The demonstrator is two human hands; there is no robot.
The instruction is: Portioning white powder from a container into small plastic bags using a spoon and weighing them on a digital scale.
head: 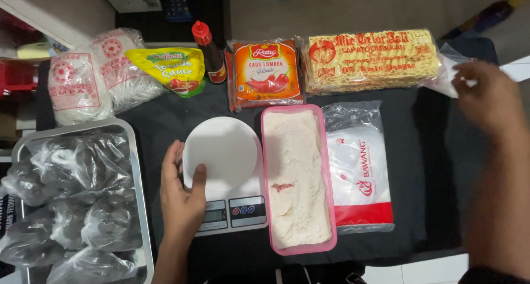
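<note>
Your left hand (182, 198) rests on the round white plastic bowl (222, 150) that sits on the small white digital kitchen scale (232, 212). The thumb lies over the bowl's near rim and the fingers curl round its left edge, so the hand is closed lightly on the bowl rather than clamped. The bowl lies straight ahead of that hand and a little to its right; being round, it has no long axis.

Just to the right of the hand and bowl, touching the scale's edge, stands the long pink plastic tub of pale crumbly flour mix (298, 179), its long axis running away from you. Beyond it to the right lies a clear-and-red plastic bag of white powder (358, 168).

Your right hand (488, 96) is raised well off to the right, blurred, fingers loosely spread and gripping nothing that I can make out. It hovers at the thin clear plastic wrapping (441, 80) at the end of the wide yellow packet of dried noodles (371, 59). That packet's long axis runs left from the hand, across the black worktop (419, 151).

Left of your left hand sits a metal tray of knotted clear bags (77, 201). The left hand is clearly the nearer one to the bowl.
</note>
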